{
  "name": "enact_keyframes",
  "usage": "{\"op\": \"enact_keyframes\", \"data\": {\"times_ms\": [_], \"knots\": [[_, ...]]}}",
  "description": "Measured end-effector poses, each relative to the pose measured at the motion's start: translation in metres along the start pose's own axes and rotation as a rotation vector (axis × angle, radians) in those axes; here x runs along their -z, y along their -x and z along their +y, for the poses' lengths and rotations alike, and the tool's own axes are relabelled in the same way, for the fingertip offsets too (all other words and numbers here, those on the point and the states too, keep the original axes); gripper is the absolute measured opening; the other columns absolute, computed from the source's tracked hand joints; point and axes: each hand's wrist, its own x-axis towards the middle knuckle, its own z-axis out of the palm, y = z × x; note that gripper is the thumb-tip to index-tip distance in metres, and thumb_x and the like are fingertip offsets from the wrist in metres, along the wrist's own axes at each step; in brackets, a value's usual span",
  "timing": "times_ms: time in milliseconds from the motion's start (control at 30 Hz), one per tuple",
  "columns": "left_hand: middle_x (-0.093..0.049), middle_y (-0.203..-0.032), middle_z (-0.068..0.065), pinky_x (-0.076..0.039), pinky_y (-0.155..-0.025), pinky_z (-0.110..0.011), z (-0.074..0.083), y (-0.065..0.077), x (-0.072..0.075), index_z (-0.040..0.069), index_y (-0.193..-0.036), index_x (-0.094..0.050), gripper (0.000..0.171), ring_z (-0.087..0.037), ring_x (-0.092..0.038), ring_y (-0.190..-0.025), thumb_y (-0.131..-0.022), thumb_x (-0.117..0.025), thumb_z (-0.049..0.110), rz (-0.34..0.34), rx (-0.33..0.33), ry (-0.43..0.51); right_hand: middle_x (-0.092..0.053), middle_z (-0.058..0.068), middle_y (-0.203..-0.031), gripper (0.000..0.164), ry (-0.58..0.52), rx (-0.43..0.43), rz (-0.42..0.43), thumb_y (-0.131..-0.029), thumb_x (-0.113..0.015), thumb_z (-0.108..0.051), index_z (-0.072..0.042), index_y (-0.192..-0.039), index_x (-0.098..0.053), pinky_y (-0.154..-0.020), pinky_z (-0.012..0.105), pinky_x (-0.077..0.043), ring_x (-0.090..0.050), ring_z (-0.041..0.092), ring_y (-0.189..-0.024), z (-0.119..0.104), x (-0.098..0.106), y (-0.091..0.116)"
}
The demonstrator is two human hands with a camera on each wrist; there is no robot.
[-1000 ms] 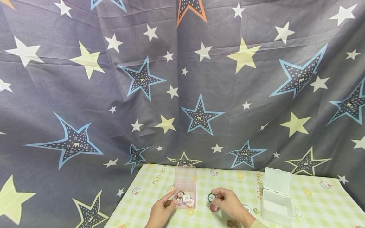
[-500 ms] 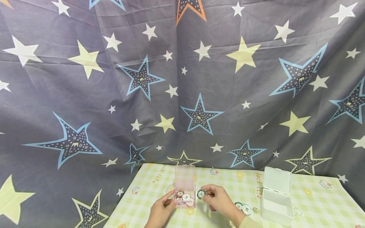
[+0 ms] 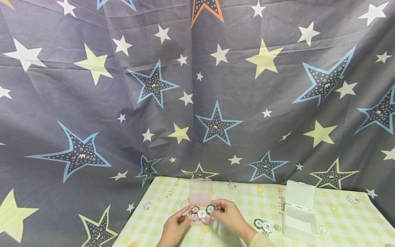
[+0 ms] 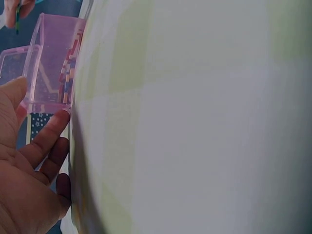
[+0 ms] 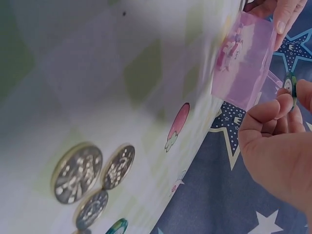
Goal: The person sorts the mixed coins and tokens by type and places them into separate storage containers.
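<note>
The small pink see-through box [image 3: 201, 221] stands with its lid raised. Inside lie several poker chips, among them a red-edged chip [image 3: 194, 209] and a white chip [image 3: 202, 213]. My left hand [image 3: 174, 229] holds the box at its left front corner; in the left wrist view the thumb [image 4: 18, 88] touches the rim and the index finger the base. Between thumb and fingers, my right hand [image 3: 230, 216] pinches a green-edged poker chip [image 3: 210, 209] at the box's right side. The right wrist view shows this chip on edge, above the box's rim.
A white box [image 3: 299, 221] with its lid up stands on the right. Left of it lie a green-edged chip [image 3: 258, 223], a pale chip [image 3: 267, 227] and gold coins [image 5: 78, 173]. A green checked cloth [image 3: 160, 199] covers the table; a star-print curtain [image 3: 172, 151] hangs behind.
My right hand has moved left with the green-edged chip, from the cloth to the pink box. Chips and coins on the right, formerly behind its arm, now show. My left hand stays in place.
</note>
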Motion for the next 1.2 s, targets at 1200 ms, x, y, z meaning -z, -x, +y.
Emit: {"op": "enact_keyframes", "data": {"times_ms": [1200], "knots": [[-0.083, -0.105, -0.003, -0.059, -0.089, -0.054, 0.002, 0.001, 0.001, 0.023, -0.145, -0.069, 0.049, -0.020, -0.076, -0.098, -0.100, -0.074, 0.043, -0.010, 0.006, 0.011, -0.069, 0.004, -0.091, 0.031, 0.066, -0.003, 0.007, -0.090, -0.077, -0.004, 0.002, -0.120, -0.073, -0.063, 0.018, -0.049, -0.058, 0.012, -0.077, 0.002, -0.028, -0.008]]}}
